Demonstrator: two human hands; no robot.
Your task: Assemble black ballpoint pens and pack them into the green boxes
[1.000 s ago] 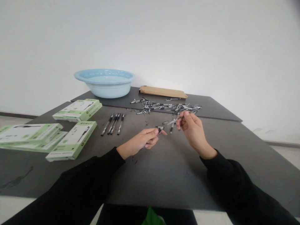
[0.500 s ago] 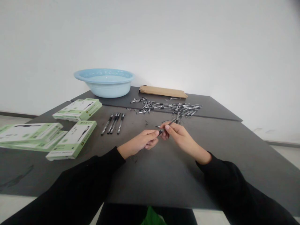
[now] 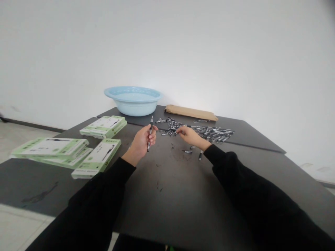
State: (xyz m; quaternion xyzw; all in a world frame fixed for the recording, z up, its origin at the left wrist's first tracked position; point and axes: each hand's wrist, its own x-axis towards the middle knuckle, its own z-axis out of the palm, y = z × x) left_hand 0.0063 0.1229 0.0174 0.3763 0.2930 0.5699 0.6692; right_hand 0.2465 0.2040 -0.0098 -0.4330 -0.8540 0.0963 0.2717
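Note:
My left hand (image 3: 141, 142) is closed around a pen (image 3: 151, 126), which stands nearly upright with its bare tip up. My right hand (image 3: 192, 136) reaches over the near edge of a heap of loose black-and-clear pen parts (image 3: 216, 133). Its fingertips are pinched together at the small pieces (image 3: 171, 126) on the heap's left side. Whether anything is between them is too small to make out. Below my right wrist lie a short pen part (image 3: 187, 151) and a longer one (image 3: 200, 155), partly covered by the sleeve.
Green-and-white pen boxes (image 3: 98, 157) lie at the left, some stacked. A light blue basin (image 3: 136, 107) stands at the back left, beside a long brown cardboard piece (image 3: 191, 111) near the wall. Dark scraps (image 3: 159, 188) dot the grey table (image 3: 183, 202).
My hands have parted. The left has drawn back leftward with the pen turned upright, and the right has reached forward to the small parts. The view has shifted left.

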